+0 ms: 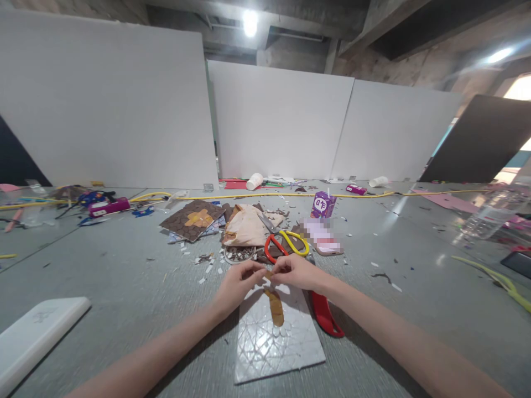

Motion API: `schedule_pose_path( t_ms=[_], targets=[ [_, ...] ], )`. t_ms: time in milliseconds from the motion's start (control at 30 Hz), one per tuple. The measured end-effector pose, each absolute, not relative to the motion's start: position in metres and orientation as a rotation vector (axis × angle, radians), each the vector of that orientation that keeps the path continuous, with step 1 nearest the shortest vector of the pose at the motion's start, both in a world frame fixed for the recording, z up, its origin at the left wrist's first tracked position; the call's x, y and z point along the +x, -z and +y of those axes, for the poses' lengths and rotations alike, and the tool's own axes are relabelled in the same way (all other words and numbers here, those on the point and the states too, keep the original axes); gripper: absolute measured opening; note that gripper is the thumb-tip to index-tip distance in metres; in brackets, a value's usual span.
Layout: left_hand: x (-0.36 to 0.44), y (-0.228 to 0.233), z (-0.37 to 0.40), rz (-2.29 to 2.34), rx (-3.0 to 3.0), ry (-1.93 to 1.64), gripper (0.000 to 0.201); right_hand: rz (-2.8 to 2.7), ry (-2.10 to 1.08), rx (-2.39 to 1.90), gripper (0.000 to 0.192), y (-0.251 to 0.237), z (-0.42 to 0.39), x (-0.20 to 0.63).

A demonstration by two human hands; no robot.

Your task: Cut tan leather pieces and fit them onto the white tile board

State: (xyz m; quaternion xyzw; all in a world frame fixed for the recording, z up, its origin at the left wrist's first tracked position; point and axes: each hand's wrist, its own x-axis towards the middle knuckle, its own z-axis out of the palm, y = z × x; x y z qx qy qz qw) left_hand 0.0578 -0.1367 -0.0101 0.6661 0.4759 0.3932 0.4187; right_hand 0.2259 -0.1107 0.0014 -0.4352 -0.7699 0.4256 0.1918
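— Pinching that brown strip [274,305] from both sides, you have your left hand [237,283] and right hand [295,272] meeting at its upper end, fingertips almost touching. Why so close together?

— Judging by how little of the strip shows between your fingers, the piece is thin and limp; a narrow two-handed pinch keeps its end from curling. Both hands are closed down to a fine grip on it, not spread.

— And the rest of it?

— It hangs down from your fingers and lies over the white patterned sheet [276,340], which sits flat on the grey floor [124,287] right under your wrists. That sheet probably serves as your work surface, so the strip stays over it.

— What about the tools?

— A red-handled tool [326,315] lies just beside the sheet's right edge, partly under your right forearm, within easy reach. The scissors [284,243] with red and yellow loops rest just beyond your hands, next to a round lid of scraps [239,253]. Further out sit the brown patterned sheet [193,220], a crumpled beige bag [248,226] and a purple carton [323,205]. A white board [37,331] lies well apart on your left.
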Motion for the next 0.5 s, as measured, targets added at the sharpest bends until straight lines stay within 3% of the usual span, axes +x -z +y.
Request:
schedule_pose_path(
  t_ms=[167,300,400,500],
  targets=[
    [0.059,0.009,-0.136,1.112,1.666,-0.948,0.013,-2.293,-0.984,-1.208,0.014,-0.011,-0.115,0.225],
    [0.061,0.011,-0.137,1.147,1.572,-1.042,0.015,-2.319,-0.561,-1.281,0.014,-0.026,-0.102,0.238],
    [0.062,0.01,-0.138,1.163,1.396,-1.132,0.018,-2.23,-0.209,-1.539,0.019,-0.034,-0.082,0.248],
    [0.064,0.008,-0.139,1.169,1.255,-1.172,0.021,-2.248,-0.182,-1.729,0.022,-0.031,-0.063,0.247]
  ],
)
